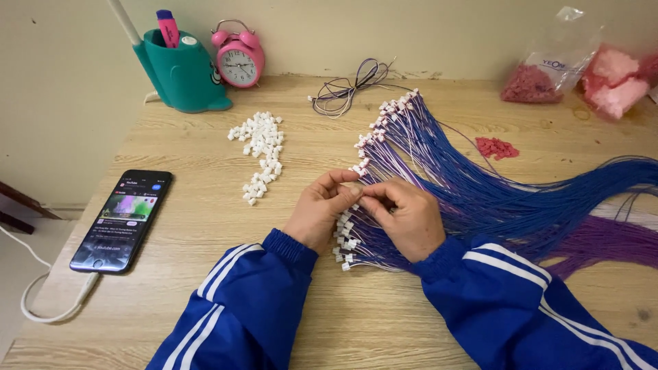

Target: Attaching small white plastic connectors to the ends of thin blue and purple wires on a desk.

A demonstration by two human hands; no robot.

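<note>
- While your two blue sleeves (pixel 288 301) with white stripes rest at the near edge, the wooden table (pixel 370 322) under them shows pale grain and a few dark knots.
- Your left hand (pixel 321 209) has its fingers curled, thumb and forefinger pressed together on a small white plug at the end of a wire.
- Your right hand (pixel 404 216) meets it fingertip to fingertip, pinching the same wire end; which fingers carry the plug you cannot tell.
- Just under both hands lies the fan of blue and purple wires (pixel 480 192), each tipped with a white plug, the row of plugs running from beside your wrists up toward the wall.
- Those wires sweep off to your right, past the table's edge.
- To your left a black phone (pixel 123 219) lies face up with its screen lit, a white cable (pixel 51 305) trailing from its near end.
- Farther out, left of the wires, sits a loose pile of white plugs (pixel 262 154).
- Right of the wires is a little heap of red bits (pixel 496 146).
- Near the wall a small coil of purple wire (pixel 346 89) lies apart.
- Against the cream wall (pixel 411 27) stand a teal pen holder (pixel 181 68) and a pink alarm clock (pixel 238 62).
- Far right, clear bags of red and pink pieces (pixel 582 72) lean by the wall.
</note>
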